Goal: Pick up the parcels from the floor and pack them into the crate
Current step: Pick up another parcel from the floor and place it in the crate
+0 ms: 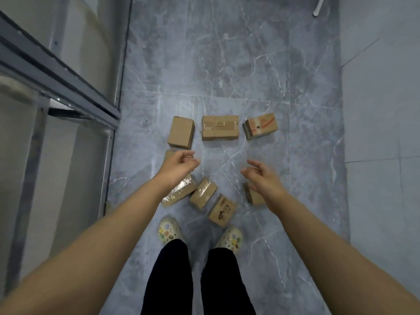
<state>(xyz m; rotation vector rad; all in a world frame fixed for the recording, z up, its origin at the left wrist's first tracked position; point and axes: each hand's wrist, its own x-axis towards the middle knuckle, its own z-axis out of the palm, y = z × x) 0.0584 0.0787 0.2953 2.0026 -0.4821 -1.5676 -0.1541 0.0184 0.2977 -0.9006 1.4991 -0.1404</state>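
Observation:
Several brown cardboard parcels lie on the grey marble floor in front of my feet. In the far row are a plain box, a taped box and a box with red print. Nearer lie a film-wrapped parcel, a taped parcel and a printed parcel. Two more are partly hidden: one behind my left hand, one under my right wrist. My left hand and my right hand hover above the parcels, fingers loosely curled and apart, holding nothing. No crate is in view.
A grey metal rack with white panels fills the left side, close to the parcels. Pale floor tiles run along the right. My feet in patterned white clogs stand just behind the nearest parcels. A white leg shows at the top.

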